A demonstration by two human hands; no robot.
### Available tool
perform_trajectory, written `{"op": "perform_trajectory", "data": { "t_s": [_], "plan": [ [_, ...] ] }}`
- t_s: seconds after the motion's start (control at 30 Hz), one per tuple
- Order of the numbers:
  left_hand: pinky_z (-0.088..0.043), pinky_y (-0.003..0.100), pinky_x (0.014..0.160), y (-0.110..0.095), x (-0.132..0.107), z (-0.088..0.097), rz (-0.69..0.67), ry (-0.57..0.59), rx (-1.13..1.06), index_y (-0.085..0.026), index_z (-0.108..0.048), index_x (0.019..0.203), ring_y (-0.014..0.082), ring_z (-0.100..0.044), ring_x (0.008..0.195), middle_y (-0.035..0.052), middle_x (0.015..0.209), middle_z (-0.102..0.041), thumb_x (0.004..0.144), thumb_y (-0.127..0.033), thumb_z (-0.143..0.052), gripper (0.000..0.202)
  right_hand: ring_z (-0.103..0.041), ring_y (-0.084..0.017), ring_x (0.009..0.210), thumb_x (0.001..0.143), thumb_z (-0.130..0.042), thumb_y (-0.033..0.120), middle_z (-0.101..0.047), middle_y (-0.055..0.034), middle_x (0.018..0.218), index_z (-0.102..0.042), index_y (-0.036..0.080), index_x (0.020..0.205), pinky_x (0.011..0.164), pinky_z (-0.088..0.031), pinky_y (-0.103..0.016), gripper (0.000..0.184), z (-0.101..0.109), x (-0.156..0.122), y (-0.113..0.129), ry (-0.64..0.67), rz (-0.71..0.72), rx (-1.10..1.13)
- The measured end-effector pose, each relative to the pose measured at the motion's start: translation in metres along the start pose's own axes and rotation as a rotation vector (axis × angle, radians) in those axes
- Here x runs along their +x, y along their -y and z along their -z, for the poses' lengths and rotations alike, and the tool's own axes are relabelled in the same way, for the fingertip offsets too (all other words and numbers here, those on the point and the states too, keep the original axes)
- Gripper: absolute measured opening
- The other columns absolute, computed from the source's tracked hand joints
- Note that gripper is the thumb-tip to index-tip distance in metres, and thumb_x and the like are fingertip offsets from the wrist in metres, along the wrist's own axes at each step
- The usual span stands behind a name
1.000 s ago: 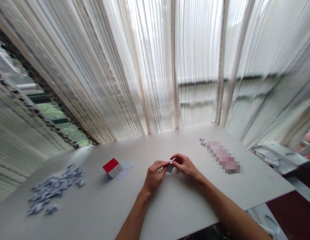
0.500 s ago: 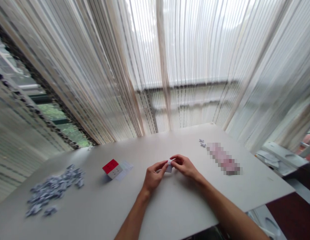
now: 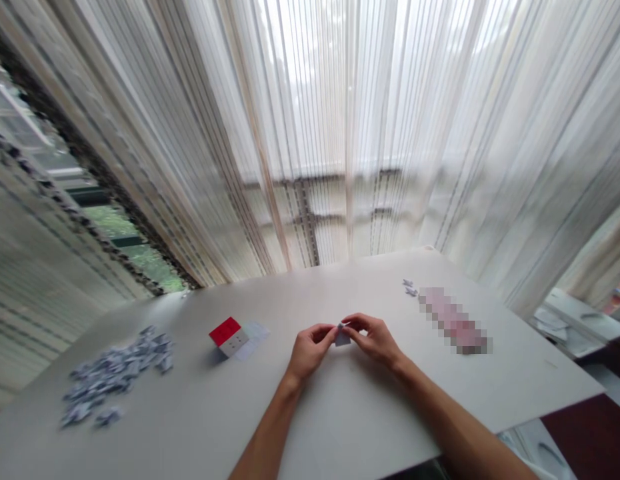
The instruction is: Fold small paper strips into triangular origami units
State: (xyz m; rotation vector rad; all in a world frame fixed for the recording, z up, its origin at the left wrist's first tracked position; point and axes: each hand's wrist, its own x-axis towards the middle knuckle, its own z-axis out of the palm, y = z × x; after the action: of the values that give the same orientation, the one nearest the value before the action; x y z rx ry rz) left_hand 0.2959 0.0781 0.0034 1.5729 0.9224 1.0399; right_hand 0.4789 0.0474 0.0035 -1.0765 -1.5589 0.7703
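A small piece of white paper [image 3: 343, 339], folded at its top, is held between both hands above the middle of the table. My left hand [image 3: 311, 351] is closed, pinching its upper left corner between thumb and index finger. From the other side, my right hand [image 3: 373, 338] pinches the upper right part the same way. The paper's lower part shows below the fingertips, while the fingers partly cover its top edge. To the left stands a small box with a red top and white, dotted side [image 3: 236, 341]. Pale paper sheets [image 3: 256, 333] lie beside that box.
On the white table [image 3: 200, 427], a heap of small folded paper pieces [image 3: 115, 367] lies far left. Two similar folded pieces [image 3: 409, 287] are at the back right, near a blurred pinkish thing [image 3: 455, 320]. Striped sheer curtains [image 3: 315, 133] hang along the table's back edge.
The view has shifted slightly. Both hands still pinch the paper, with small finger movements on its top edge; more of its lower flat part now faces me.
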Motion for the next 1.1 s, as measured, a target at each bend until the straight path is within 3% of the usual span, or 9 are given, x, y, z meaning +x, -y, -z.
{"op": "perform_trajectory", "data": {
  "t_s": [0.2, 0.4, 0.7, 0.97, 1.1],
  "plan": [
    [-0.053, 0.027, 0.077, -0.003, -0.001, 0.004, 0.022, 0.071, 0.02, -0.016, -0.074, 0.099, 0.0225, -0.069, 0.086, 0.0087, 0.094, -0.076, 0.08, -0.037, -0.066, 0.029, -0.067, -0.019, 0.077, 0.085, -0.062, 0.034, -0.074, -0.0038, 0.085, -0.07, 0.02, 0.095, 0.07, -0.051, -0.028, 0.019, 0.002, -0.001, 0.003, 0.05, -0.032, -0.032],
    [-0.051, 0.026, 0.071, -0.004, -0.001, 0.004, -0.006, 0.038, 0.089, -0.015, -0.075, 0.092, 0.021, -0.068, 0.079, 0.0088, 0.088, -0.075, 0.08, -0.038, -0.065, 0.028, -0.064, -0.017, 0.071, 0.086, -0.06, 0.036, -0.074, -0.0022, 0.08, -0.074, 0.021, 0.09, 0.065, -0.047, -0.026, 0.021, 0.0, -0.002, 0.004, 0.028, -0.053, -0.12],
    [-0.051, 0.025, 0.069, -0.007, -0.001, 0.004, -0.037, 0.016, 0.108, -0.016, -0.074, 0.092, 0.0186, -0.065, 0.077, 0.0059, 0.083, -0.073, 0.082, -0.038, -0.063, 0.026, -0.062, -0.015, 0.067, 0.087, -0.057, 0.034, -0.073, -0.002, 0.078, -0.074, 0.02, 0.089, 0.061, -0.044, -0.023, 0.022, -0.004, -0.004, 0.005, 0.104, -0.059, -0.159],
    [-0.05, 0.024, 0.066, -0.002, -0.002, 0.0, -0.032, -0.001, 0.08, -0.014, -0.069, 0.089, 0.0162, -0.063, 0.072, 0.0041, 0.081, -0.069, 0.083, -0.038, -0.061, 0.026, -0.059, -0.012, 0.062, 0.088, -0.055, 0.032, -0.069, -0.0009, 0.071, -0.071, 0.017, 0.082, 0.057, -0.042, -0.021, 0.022, -0.009, -0.003, 0.007, 0.084, -0.038, -0.203],
    [-0.049, 0.025, 0.069, -0.005, -0.001, 0.002, -0.056, 0.06, 0.113, -0.015, -0.071, 0.088, 0.0169, -0.062, 0.075, 0.0051, 0.081, -0.07, 0.084, -0.039, -0.06, 0.026, -0.058, -0.012, 0.063, 0.087, -0.055, 0.032, -0.067, -0.0007, 0.071, -0.069, 0.017, 0.081, 0.058, -0.042, -0.021, 0.021, -0.009, -0.004, 0.003, 0.043, -0.026, -0.228]
  ]
}}
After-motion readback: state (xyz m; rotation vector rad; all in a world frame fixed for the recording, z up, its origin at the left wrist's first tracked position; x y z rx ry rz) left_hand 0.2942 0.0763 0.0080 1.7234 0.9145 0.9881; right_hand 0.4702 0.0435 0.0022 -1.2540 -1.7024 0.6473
